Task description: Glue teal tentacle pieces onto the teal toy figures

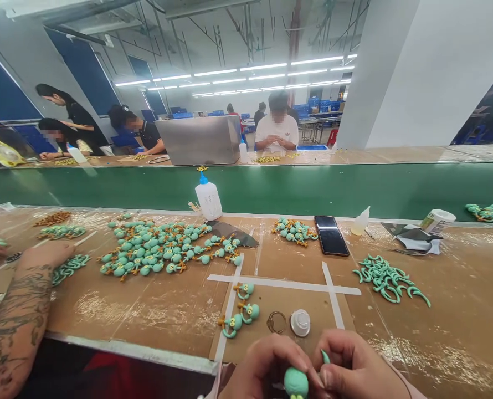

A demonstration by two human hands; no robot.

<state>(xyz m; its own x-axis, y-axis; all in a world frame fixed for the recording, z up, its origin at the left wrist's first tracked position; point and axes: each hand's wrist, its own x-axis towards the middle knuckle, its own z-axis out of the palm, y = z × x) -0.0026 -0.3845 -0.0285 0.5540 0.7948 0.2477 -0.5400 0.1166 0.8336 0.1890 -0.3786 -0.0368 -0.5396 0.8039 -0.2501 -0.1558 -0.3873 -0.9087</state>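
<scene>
My left hand (pixel 263 367) and my right hand (pixel 354 366) are together at the bottom edge of the view. They hold a teal clay figure (pixel 295 382), whose lower part is hidden by the frame edge and my fingers. A thin teal clay strip (pixel 325 356) pokes up between my fingers, pinched by my right hand. Just beyond my hands, several finished teal figures (pixel 242 310) lie on a brown cardboard work surface (pixel 267 346), next to a white bottle cap (pixel 300 323) and a thin wire ring (pixel 276 322).
A large heap of teal figures (pixel 155 249) lies left of centre, with curved teal strips (pixel 390 280) to the right. A black phone (pixel 332 235) and a glue bottle (pixel 208 197) stand farther back. A co-worker's tattooed forearm (pixel 18 316) reaches in from the left.
</scene>
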